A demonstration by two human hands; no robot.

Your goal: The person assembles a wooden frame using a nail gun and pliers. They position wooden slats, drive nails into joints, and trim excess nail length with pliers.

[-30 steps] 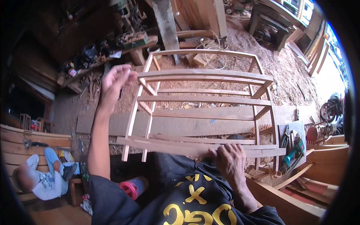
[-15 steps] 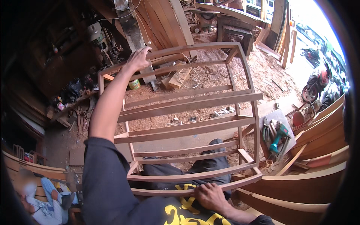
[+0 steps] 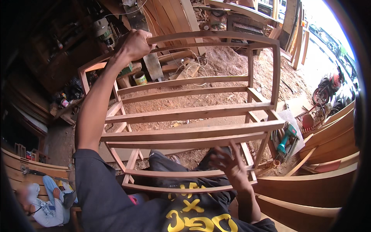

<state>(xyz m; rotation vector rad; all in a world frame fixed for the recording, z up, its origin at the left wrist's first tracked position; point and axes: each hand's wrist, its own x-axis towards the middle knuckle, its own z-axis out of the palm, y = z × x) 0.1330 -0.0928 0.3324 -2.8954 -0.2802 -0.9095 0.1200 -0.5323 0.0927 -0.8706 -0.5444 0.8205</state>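
A wooden frame (image 3: pixel 193 133) of several long slats joined by short crosspieces stands tilted in front of me, its near bottom rail close to my body. My left hand (image 3: pixel 135 43) is closed round the far top rail, left of its middle, with the arm stretched out. Over the near right part of the frame, my right hand (image 3: pixel 232 164) is raised with its fingers spread. It is slightly blurred and grips nothing; whether a fingertip touches a slat I cannot tell.
At the right a teal power tool (image 3: pixel 286 139) lies on a pale board, beside curved wooden panels (image 3: pixel 309 189). Beyond the frame are sawdust, a paint can (image 3: pixel 140 78) and leaning planks (image 3: pixel 170 23). A person (image 3: pixel 48 205) sits at the lower left.
The frame has tilted and come nearer, its top rail rising in view. My right hand has let go of the near rail and lifted, fingers spreading. My left hand has closed on the top rail.
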